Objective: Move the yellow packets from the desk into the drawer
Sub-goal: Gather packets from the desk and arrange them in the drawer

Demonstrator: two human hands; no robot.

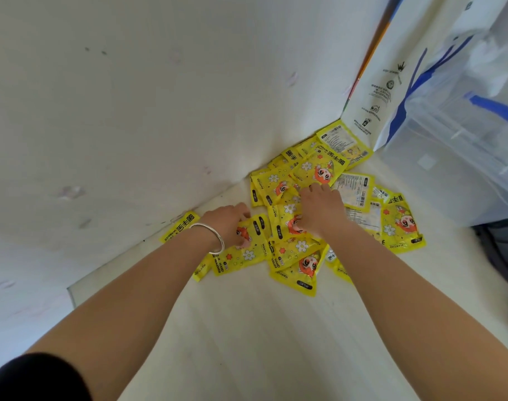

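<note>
Several yellow packets (313, 169) with a cartoon face and white flowers lie in a loose heap on the pale desk (247, 328), pushed up against the white wall. My left hand (228, 224), with a silver bracelet on its wrist, has its fingers closed on the top edge of one yellow packet (247, 250) at the heap's left. My right hand (322, 209) lies palm down on the middle of the heap, fingers curled onto the packets beneath it. One packet (179, 227) lies apart at the far left by the wall. No drawer is in view.
A white paper bag (371, 82) with printed icons stands at the back right against the wall. A clear plastic storage box (461, 146) with blue handles sits beside it at the right. A dark object (501, 250) lies at the desk's right edge.
</note>
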